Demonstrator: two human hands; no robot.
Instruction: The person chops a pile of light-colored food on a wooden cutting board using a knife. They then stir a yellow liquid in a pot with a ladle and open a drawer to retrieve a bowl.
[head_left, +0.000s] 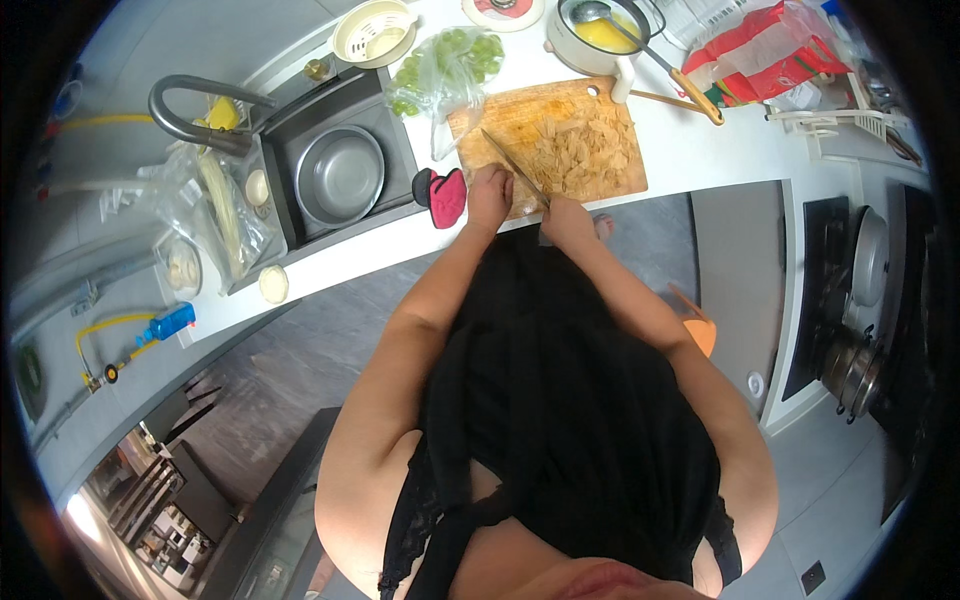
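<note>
My right hand grips the handle of a kitchen knife at the front edge of a wooden cutting board. The blade slants away to the left across the board. Just left of the blade, my left hand rests at the board's front left corner with its fingers curled. Whether anything is under those fingers is hidden. Thin tan slices of food lie in a loose heap right of the knife. A pink and black mitt-like cloth item lies beside my left hand.
A clear bag of green grapes overlaps the board's back left corner. Behind the board stands a pot holding yellow liquid and a ladle, its handle jutting right. Left are a sink with a metal basin and a faucet.
</note>
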